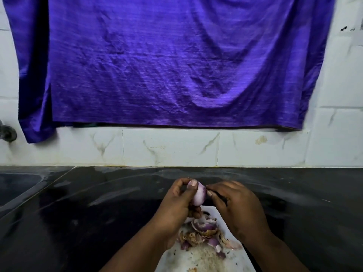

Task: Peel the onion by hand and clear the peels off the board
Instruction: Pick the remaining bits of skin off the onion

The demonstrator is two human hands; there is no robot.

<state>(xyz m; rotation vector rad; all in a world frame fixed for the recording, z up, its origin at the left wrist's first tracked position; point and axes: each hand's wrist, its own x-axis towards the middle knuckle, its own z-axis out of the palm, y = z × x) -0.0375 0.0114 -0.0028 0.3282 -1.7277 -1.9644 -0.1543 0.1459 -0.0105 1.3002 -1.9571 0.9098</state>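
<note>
The left hand (176, 203) grips 1 peeled, pale purple onion (199, 195), fingers curled round it and the thumb pressed on its top. The right hand (237, 205), just beside it, pinches the onion's right side between thumb and forefinger. Below the 2 hands lies a white board (176, 258), with a heap of peels (204, 230) under the left hand's wrist and between the forearms. The board rests on a black counter (88, 213). Beyond the hands, a purple cloth (167, 65) hangs over a white tiled wall (167, 148).
</note>
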